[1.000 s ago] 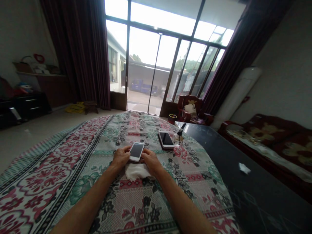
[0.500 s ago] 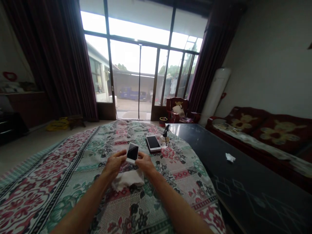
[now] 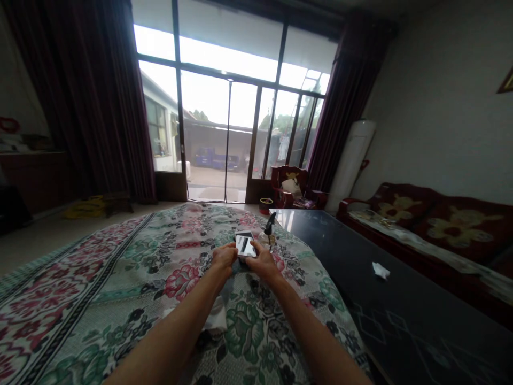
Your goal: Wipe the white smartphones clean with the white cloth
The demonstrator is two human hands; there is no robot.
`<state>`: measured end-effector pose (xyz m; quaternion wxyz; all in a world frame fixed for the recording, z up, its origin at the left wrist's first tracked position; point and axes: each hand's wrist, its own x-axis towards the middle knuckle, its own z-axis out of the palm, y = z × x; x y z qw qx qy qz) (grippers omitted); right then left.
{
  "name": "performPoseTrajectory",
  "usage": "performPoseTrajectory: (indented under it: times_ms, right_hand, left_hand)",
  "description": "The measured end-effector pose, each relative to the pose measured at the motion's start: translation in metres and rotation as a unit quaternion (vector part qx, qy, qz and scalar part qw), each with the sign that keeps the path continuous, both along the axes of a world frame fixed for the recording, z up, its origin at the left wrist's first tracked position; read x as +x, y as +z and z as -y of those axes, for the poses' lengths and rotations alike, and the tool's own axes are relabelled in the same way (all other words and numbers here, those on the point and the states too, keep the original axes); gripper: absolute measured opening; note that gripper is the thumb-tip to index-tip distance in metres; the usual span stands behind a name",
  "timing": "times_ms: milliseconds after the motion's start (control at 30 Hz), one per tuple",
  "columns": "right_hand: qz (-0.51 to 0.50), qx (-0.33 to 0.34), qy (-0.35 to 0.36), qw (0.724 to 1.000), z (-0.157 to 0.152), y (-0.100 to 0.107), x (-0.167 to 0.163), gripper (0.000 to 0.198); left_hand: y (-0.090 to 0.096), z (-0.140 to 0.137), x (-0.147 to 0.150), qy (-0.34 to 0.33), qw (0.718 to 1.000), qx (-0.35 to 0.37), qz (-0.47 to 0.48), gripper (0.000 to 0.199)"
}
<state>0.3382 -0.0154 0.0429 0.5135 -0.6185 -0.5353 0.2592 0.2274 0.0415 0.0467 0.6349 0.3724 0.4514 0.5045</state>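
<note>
My left hand (image 3: pixel 224 256) and my right hand (image 3: pixel 263 262) grip a white smartphone (image 3: pixel 245 246) from its two sides, with bright reflections on its screen. Beneath and just behind it shows the dark top of another phone (image 3: pixel 247 234); whether the two touch I cannot tell. To the right of my right hand stands a clear spray bottle (image 3: pixel 267 237) with a black nozzle. A folded white cloth (image 3: pixel 217 316) lies nearer to me, partly hidden by my left forearm.
A flowered tablecloth (image 3: pixel 244 331) covers the table under my hands. On the right is a black table (image 3: pixel 336 251) bearing a crumpled white tissue (image 3: pixel 380 270). Beyond are a wooden armchair (image 3: pixel 289 179), a sofa (image 3: pixel 452 224) and glass doors (image 3: pixel 206 139).
Both hands have carried the white smartphone forward and to the right, away from the cloth and over the other phone. My view has shifted slightly.
</note>
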Motion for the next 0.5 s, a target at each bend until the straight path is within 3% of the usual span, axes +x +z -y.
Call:
performPoseTrajectory:
  times_ms: [100, 233, 500]
  right_hand:
    - [0.082, 0.002, -0.038, 0.996, -0.01, -0.001, 0.008, 0.056]
    - [0.12, 0.023, -0.052, 0.991, -0.021, 0.0, 0.013, 0.052]
    - [0.187, 0.036, -0.065, 0.979, -0.027, 0.001, 0.023, 0.047]
  left_hand:
    - [-0.005, -0.013, 0.011, 0.025, 1.0, -0.011, -0.01, 0.032]
    - [-0.008, -0.027, 0.02, 0.044, 0.999, -0.012, -0.025, 0.034]
    - [-0.021, -0.04, 0.028, 0.018, 0.998, 0.016, -0.05, 0.039]
